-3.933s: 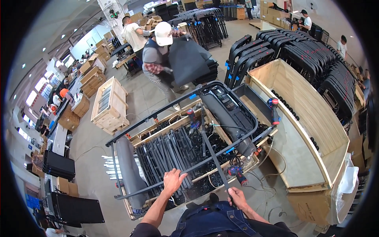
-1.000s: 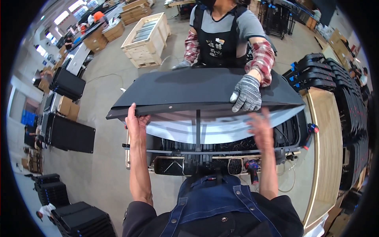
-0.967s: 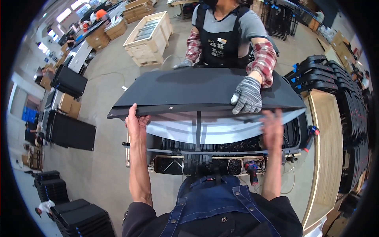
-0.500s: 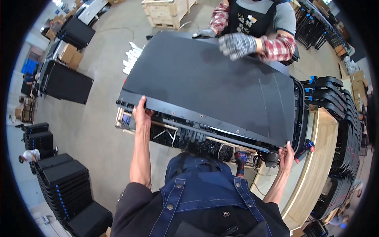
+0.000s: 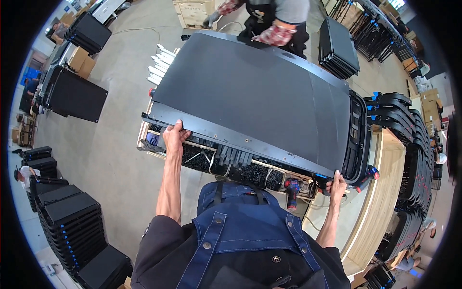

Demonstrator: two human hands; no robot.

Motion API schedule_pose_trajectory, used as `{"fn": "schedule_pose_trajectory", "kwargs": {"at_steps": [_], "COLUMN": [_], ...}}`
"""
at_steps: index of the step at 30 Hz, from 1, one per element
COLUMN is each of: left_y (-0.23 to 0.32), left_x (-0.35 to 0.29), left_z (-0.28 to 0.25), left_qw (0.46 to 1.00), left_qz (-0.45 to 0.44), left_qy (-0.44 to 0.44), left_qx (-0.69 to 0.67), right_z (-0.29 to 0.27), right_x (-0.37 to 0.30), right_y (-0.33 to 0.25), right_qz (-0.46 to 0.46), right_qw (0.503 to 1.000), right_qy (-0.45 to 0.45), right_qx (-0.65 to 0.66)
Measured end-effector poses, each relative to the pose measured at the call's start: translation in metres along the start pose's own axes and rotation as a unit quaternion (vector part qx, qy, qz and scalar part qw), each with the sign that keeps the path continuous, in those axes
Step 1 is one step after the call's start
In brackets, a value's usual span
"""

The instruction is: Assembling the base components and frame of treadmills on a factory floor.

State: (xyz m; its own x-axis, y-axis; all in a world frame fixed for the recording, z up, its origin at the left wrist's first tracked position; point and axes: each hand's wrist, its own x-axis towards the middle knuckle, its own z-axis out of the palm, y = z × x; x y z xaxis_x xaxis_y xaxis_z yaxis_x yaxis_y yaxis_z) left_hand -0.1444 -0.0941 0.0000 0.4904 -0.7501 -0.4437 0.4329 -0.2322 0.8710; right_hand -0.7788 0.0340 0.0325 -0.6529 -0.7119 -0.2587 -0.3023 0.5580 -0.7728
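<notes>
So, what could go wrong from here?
Two things, perhaps. The left hand and right hand are at the near edge of the black panel, so fingers might get pinched if it is pressed down. And the power drill sits close in front of the person's apron, so it might get bumped.

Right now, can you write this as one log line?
left hand: gripping dark panel, near edge; right hand: at its near right corner; co-worker: on far side
</notes>
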Motion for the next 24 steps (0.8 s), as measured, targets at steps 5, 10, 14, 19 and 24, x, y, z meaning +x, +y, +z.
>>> {"fn": "schedule_pose_trajectory", "kwargs": {"at_steps": [5, 10, 14, 19, 24], "left_y": [0.007, 0.02, 0.009, -0.036, -0.071], "left_x": [-0.011, -0.003, -0.007, -0.002, 0.008], "left_z": [-0.005, -0.034, -0.048, -0.042, -0.045], "left_qw": [0.998, 0.917, 0.953, 0.972, 0.941], "left_qz": [0.005, 0.04, -0.013, -0.115, -0.117], "left_qy": [0.001, -0.013, -0.102, -0.138, -0.08], "left_qx": [0.056, 0.397, 0.284, -0.15, -0.307], "right_z": [0.0, 0.007, -0.005, -0.029, -0.03], "right_x": [0.0, -0.005, 0.01, 0.018, 0.028], "right_y": [-0.002, -0.022, -0.014, -0.02, -0.016], "right_qz": [0.002, -0.007, 0.0, -0.126, -0.247], "right_qw": [0.999, 0.995, 0.993, 0.945, 0.892], "right_qy": [-0.029, -0.055, -0.094, -0.183, -0.171], "right_qx": [-0.015, -0.083, -0.067, -0.239, -0.337]}}
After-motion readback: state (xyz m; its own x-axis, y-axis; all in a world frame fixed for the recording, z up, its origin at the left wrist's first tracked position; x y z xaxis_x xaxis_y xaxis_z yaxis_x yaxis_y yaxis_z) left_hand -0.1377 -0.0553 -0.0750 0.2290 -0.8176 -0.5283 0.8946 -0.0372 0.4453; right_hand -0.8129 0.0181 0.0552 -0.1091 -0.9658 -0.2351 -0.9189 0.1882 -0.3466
